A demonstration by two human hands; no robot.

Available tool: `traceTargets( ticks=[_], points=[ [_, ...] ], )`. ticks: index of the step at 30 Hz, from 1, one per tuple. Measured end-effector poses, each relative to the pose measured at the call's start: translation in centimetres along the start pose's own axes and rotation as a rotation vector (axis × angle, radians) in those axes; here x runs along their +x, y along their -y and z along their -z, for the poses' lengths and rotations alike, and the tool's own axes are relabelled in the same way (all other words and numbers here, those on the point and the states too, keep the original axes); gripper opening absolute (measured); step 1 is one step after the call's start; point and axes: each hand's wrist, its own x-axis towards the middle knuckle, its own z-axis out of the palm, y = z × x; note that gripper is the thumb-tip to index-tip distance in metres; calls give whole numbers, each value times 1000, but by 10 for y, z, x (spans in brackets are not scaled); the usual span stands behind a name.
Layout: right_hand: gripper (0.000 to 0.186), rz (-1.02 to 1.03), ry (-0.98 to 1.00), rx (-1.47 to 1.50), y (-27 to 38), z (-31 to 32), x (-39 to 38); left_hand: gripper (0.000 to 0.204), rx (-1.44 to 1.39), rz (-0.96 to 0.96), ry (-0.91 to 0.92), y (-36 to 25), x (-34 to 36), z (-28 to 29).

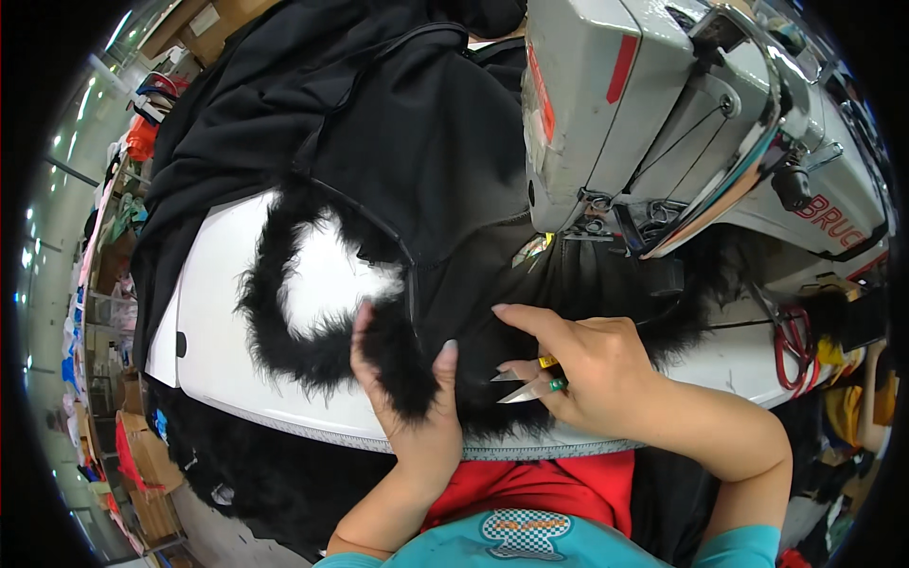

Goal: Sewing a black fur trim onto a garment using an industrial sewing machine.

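A black garment spreads over the white sewing table, bordered by fluffy black fur trim that curves in a loop on the left. My left hand grips a stretch of this trim between thumb and fingers, near the table's front edge. My right hand holds small thread snips in its curled fingers, their pointed blades facing left and parted. Its index finger reaches out over the black cloth. Beyond that hand, gathered cloth lies under the white sewing machine's needle area; the needle itself cannot be made out.
Red-handled scissors lie on the right by the machine. A measuring tape strip runs along the table's front edge. More black fur hangs below on the left. Cardboard boxes and shelves stand farther left.
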Motion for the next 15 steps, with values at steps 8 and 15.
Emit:
traceTargets(
  ticks=[8, 15],
  points=[
    [27, 216, -151, -147, -7, -11, -6, 28, -175, -27, 219, -18, 7, 0],
    [41, -79, -111, 89, -4, -11, -3, 18, -155, 54, 186, -18, 21, -13]
  ],
)
